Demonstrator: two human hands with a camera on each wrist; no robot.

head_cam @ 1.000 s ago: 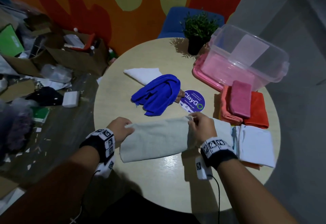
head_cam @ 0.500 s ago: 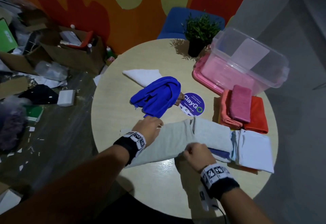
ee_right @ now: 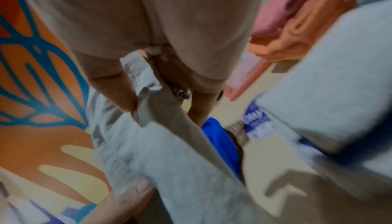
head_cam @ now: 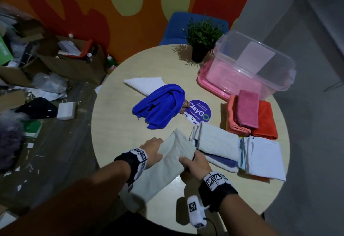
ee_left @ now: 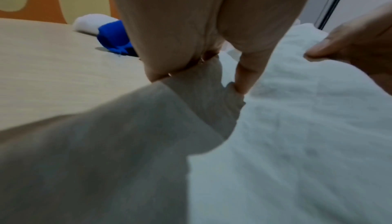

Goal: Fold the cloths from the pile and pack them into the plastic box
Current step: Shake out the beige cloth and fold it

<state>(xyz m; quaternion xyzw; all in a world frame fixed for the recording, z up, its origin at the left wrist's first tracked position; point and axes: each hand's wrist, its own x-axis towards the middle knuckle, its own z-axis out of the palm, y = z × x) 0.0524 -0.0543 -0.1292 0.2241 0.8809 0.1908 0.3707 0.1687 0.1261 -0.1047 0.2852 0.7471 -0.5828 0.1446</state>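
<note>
The grey cloth (head_cam: 167, 163) lies at the table's (head_cam: 115, 124) near edge, long axis running from that edge toward the middle; the left hand (head_cam: 151, 151) and right hand (head_cam: 195, 165) pinch its far end from either side; the plastic box (head_cam: 251, 72) stands at the far right edge, nearer the right hand.

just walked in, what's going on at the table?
A person is folding a pale grey cloth at the near edge of the round table. The left hand and the right hand both grip it, lifted and partly doubled over. Finished folded cloths sit to the right: a grey-and-blue stack, a white one, and orange and pink ones. A crumpled blue cloth waits unfolded. The plastic box holds no cloths that I can see.
</note>
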